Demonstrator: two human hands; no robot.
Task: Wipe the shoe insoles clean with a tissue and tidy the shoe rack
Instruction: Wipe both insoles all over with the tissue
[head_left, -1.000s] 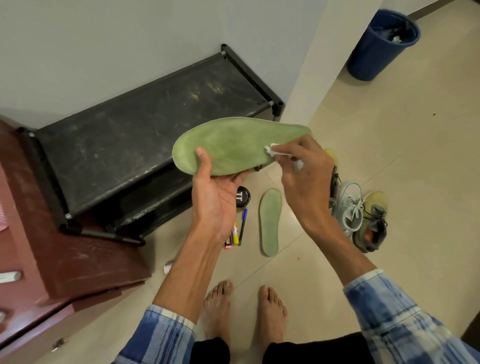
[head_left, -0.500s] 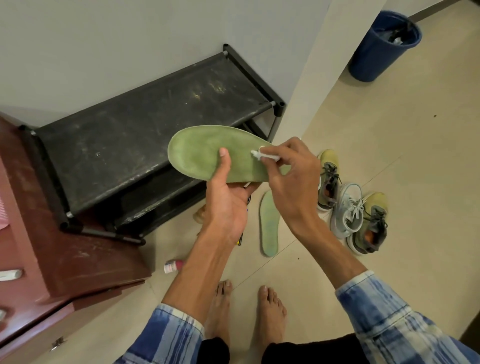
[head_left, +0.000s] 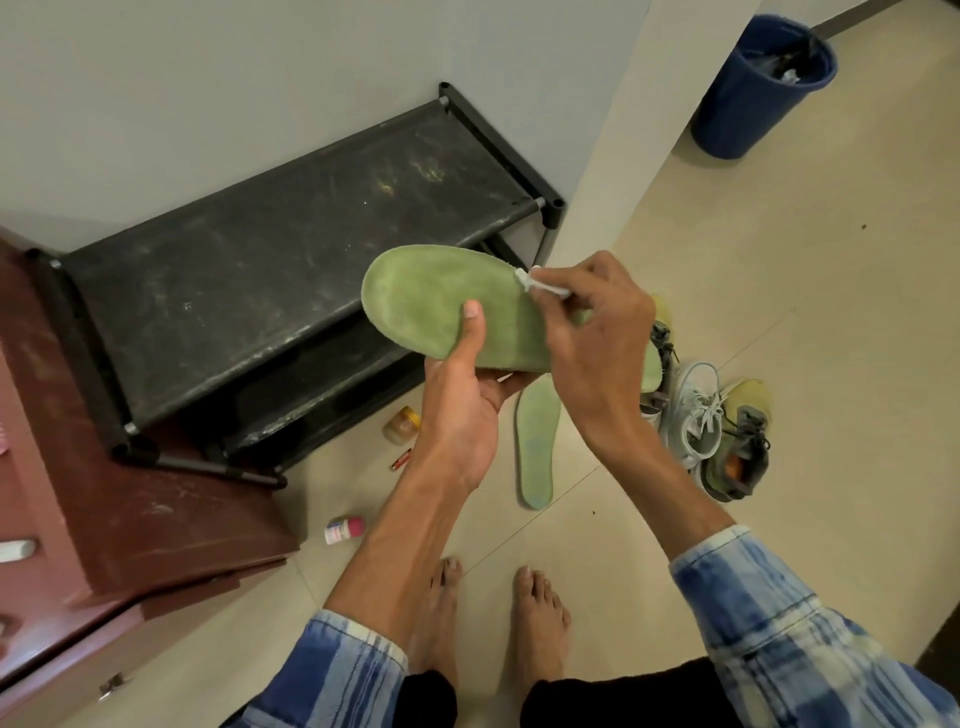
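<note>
A person looks down at their own two hands, held above a beige tiled floor. The left hand (head_left: 457, 410) supports a flat green fabric shoe insole (head_left: 426, 301) from beneath, fingers curled under it and thumb pressed on top. This clamp probably steadies the soft insole and turns its face upward for wiping. It is held level in mid-air, in front of the dusty black two-tier shoe rack (head_left: 291, 260), which stands against the far wall.

The right hand (head_left: 597, 343) reaches over from the right with its wrist bent. Its fingertips are closed in a pinch on a small wad of white tissue (head_left: 540, 285), which touches the insole's far edge near the middle.

A second green insole (head_left: 535, 447) lies on the floor below the hands, likely waiting its turn. Just to its right is a pair of yellow-green and grey laced trainers (head_left: 717, 426). A blue plastic bin (head_left: 753, 88) stands far right.
</note>
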